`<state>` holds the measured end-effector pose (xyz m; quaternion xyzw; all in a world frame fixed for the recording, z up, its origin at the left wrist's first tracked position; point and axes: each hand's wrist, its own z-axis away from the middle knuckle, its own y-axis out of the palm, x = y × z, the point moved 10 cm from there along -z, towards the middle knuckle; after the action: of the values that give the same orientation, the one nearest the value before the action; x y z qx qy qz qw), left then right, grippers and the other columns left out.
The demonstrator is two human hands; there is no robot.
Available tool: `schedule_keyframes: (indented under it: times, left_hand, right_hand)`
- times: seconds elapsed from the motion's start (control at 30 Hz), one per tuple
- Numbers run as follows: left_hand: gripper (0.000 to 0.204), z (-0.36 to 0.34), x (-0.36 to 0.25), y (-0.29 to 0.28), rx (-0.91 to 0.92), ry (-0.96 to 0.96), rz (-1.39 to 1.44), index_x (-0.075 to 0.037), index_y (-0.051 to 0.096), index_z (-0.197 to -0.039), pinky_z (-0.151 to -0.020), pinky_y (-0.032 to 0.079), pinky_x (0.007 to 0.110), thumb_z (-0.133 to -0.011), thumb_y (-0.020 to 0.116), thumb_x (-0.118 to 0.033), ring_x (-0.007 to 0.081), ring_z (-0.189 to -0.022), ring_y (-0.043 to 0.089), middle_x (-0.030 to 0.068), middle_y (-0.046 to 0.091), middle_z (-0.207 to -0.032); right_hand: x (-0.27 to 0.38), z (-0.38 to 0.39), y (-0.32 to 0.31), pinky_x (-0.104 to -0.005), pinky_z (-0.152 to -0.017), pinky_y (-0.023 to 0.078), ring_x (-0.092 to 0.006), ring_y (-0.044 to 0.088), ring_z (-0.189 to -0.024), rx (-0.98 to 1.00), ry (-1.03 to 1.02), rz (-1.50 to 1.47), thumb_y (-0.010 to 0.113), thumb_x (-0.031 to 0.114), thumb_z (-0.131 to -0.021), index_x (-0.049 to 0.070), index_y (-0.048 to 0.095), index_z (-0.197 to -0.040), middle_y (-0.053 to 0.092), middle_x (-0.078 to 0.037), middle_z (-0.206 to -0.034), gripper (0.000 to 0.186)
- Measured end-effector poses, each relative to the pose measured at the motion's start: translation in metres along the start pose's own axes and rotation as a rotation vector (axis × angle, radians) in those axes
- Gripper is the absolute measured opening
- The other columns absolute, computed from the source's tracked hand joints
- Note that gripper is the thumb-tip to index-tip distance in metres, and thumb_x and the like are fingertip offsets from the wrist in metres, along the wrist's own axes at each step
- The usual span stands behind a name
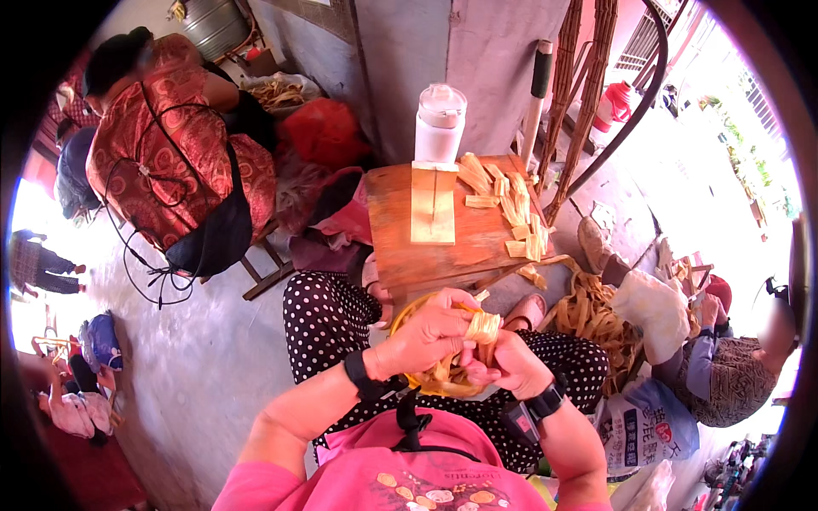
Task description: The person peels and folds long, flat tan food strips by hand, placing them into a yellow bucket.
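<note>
Over my lap, my left hand (430, 334) and my right hand (511, 362) are both closed on a small bundle of pale yellow, flat strips (484, 327). The bundle is wrapped round in layers, and I cannot make out what the strips are made of. My left fingers pinch it from the left while my right fingers grip its lower right side. Just beneath is a yellow basket (412, 313) on my lap, with more tan strips (443, 375) in it, partly hidden by my hands.
Ahead stands a wooden table (396, 221) bearing a pale board with a thin upright piece (433, 217), a white lidded jug (440, 123) and several short strip bundles (515, 204). Loose strips (588, 302) heap at right. One person (183, 157) sits left, another (724, 366) right.
</note>
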<state>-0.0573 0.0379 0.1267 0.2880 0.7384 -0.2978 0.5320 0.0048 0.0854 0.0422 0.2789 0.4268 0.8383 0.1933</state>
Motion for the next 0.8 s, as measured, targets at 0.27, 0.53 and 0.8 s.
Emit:
schedule_keyframes:
  times: [0.27,0.53,0.8]
  left_hand:
    - [0.032,0.002,-0.028,-0.004,-0.139,0.147,-0.58,-0.018,0.065,-0.11,-0.099,0.027,0.044,-0.08,0.062,-0.006,0.0337,-0.12,0.038,-0.0008,0.06,-0.12]
    - [0.028,0.01,-0.005,-0.021,-0.472,-0.004,-0.539,-0.005,0.063,-0.104,-0.079,0.042,0.034,-0.08,0.051,0.001,0.0277,-0.086,0.055,0.0084,0.063,-0.091]
    - [0.021,0.001,0.023,-0.033,-0.269,-0.154,-0.307,-0.007,0.066,-0.097,-0.074,0.041,0.031,-0.079,0.059,-0.001,0.0206,-0.079,0.051,0.0052,0.06,-0.08]
  right_hand:
    - [0.015,-0.027,-0.025,-0.0204,-0.043,0.035,-0.0075,0.042,-0.046,-0.135,-0.293,-0.213,0.045,0.03,-0.093,0.009,0.056,-0.106,0.057,-0.001,-0.077,0.027]
    - [0.041,-0.005,-0.041,-0.0187,-0.042,0.033,-0.0037,0.044,-0.05,-0.639,-0.825,0.047,0.048,0.017,-0.095,0.005,0.058,-0.093,0.055,0.002,-0.07,0.016]
    - [0.054,0.01,-0.025,-0.0165,-0.049,0.036,-0.0042,0.046,-0.055,-0.475,-0.832,0.319,0.054,0.011,-0.091,0.003,0.058,-0.101,0.055,0.003,-0.072,0.013]
